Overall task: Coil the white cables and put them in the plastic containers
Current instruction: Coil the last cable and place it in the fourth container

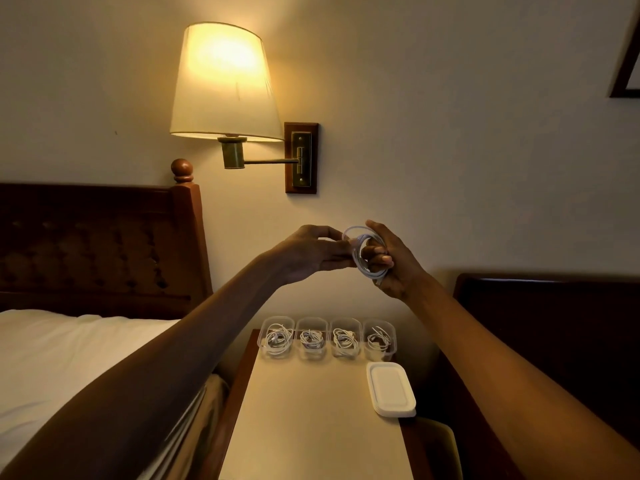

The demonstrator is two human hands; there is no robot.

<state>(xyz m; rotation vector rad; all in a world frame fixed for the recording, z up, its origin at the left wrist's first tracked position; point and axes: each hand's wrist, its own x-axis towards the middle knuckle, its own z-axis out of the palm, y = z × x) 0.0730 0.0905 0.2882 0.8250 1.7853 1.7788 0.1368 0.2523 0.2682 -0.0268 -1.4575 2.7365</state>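
Holding a coiled cable (362, 268) up before the wall (450, 168), right hand (398, 268) gripped it with fingers curled through the loops, left hand (308, 252) pinched its left side, 4 containers (311, 320) stood in a row on the table (311, 410) below, each with a coil inside, lids (391, 389) stacked just beside.

Bare tabletop (311, 410) lies open before the row of containers (311, 322); the lid stack (391, 389) crowds its right side.
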